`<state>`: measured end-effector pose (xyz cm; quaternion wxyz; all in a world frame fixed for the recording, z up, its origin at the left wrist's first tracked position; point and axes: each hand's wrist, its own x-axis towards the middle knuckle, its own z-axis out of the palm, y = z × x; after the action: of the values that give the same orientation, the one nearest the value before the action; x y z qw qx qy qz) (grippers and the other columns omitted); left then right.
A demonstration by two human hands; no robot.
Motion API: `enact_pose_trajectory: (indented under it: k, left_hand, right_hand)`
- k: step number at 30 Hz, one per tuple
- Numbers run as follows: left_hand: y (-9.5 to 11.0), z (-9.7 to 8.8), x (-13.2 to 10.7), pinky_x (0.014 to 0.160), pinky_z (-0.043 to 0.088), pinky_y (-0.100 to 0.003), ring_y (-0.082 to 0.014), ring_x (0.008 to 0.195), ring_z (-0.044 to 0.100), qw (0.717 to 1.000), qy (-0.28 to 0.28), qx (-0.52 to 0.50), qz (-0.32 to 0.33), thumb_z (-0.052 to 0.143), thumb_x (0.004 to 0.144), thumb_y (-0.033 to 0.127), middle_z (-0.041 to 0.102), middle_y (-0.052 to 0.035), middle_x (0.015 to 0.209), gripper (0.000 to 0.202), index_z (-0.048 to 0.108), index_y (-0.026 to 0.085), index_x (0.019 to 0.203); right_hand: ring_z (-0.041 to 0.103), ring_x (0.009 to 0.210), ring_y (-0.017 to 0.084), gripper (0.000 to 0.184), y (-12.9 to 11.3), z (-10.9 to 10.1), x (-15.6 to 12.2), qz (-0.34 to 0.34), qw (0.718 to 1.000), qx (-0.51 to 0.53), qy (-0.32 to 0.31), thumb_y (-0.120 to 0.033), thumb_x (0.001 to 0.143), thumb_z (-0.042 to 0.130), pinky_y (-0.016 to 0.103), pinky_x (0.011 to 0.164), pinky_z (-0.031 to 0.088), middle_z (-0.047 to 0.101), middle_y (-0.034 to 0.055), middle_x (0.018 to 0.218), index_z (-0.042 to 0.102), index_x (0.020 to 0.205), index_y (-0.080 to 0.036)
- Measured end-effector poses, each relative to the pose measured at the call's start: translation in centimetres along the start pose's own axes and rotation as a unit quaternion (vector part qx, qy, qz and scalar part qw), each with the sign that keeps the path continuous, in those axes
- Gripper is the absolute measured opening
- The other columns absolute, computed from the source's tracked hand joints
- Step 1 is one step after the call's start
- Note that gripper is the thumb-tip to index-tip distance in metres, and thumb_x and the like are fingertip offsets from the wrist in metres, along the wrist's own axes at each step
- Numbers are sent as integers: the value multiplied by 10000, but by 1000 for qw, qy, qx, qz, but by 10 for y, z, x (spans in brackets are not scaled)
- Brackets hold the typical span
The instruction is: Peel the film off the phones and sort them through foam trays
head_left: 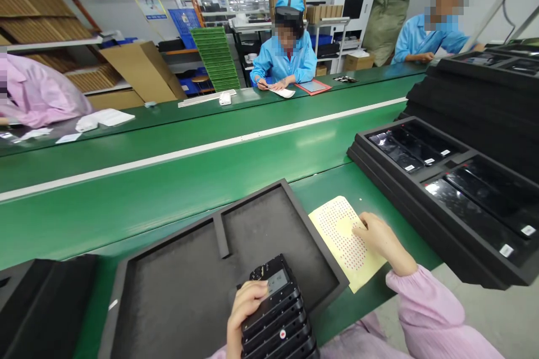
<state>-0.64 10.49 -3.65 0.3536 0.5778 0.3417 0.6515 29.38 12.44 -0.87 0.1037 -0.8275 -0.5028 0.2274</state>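
My left hand (247,308) is closed around a stack of black phone-like devices (278,314), held above the near edge of a black foam tray (177,275). A small round white sticker with a red mark (283,334) shows on the side of one device. My right hand (381,238) has thumb and forefinger pinched together at a yellow sheet of small red dot stickers (351,269). Whatever lies between those fingertips is too small to make out. The sheet rests on the green bench to the right of the tray.
More foam trays (421,179) stand at the right, the front one holding several dark glossy phones (475,207). Black foam (46,303) lies at the left. A green conveyor (252,157) crosses beyond the bench. Across it sit co-workers in blue (286,61); another in pink (46,90) is at left.
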Motion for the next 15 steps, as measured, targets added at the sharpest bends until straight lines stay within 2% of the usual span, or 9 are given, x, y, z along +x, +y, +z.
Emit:
enact_pose_trajectory:
  k: [1,3,5,8,9,11,15]
  left_hand:
    - [1,0,0,784,500,-400,-218,819,634,1000,2,0,-1,528,850,455,665,-33,866,234,603,242,910]
    - [2,2,0,777,504,-397,-217,817,636,1000,7,4,-1,540,847,447,667,-34,862,227,604,237,905]
    - [3,3,0,768,510,-390,-216,815,638,1000,14,8,1,552,842,438,668,-35,857,220,604,231,896]
    - [3,5,1,764,515,-387,-215,807,639,1000,24,12,1,551,842,438,668,-38,847,223,601,223,873]
    - [3,5,1,765,515,-386,-213,803,640,1000,25,12,0,547,844,439,667,-37,844,224,599,222,866]
    - [2,4,1,768,517,-380,-209,799,640,1000,22,14,-1,543,846,442,666,-35,841,225,595,223,857]
    - [1,1,0,767,522,-384,-215,812,642,1000,12,24,-6,547,843,439,664,-40,844,218,588,225,856]
  right_hand:
    - [550,718,156,88,3,1,0,-7,1000,17,2,-223,915,557,312,687,466,547,-1,799,556,950,-142]
    - [546,659,143,200,12,3,0,-28,998,54,4,-162,895,562,290,655,462,538,-26,752,515,1089,-146]
    - [527,595,130,268,22,7,2,-50,995,86,6,-130,873,573,268,615,453,516,-51,693,491,1128,-146]
    - [474,522,113,101,39,15,4,-73,990,121,21,-193,878,589,244,556,425,451,-73,603,534,952,-151]
    - [457,507,107,95,44,18,4,-78,988,131,31,-232,886,589,239,543,417,429,-76,587,533,887,-155]
    - [434,488,100,185,52,24,5,-88,983,153,50,-312,903,578,233,521,408,401,-78,576,517,817,-161]
    - [473,508,105,288,58,33,7,-118,971,200,65,-429,929,530,234,505,426,445,-58,613,525,849,-152]
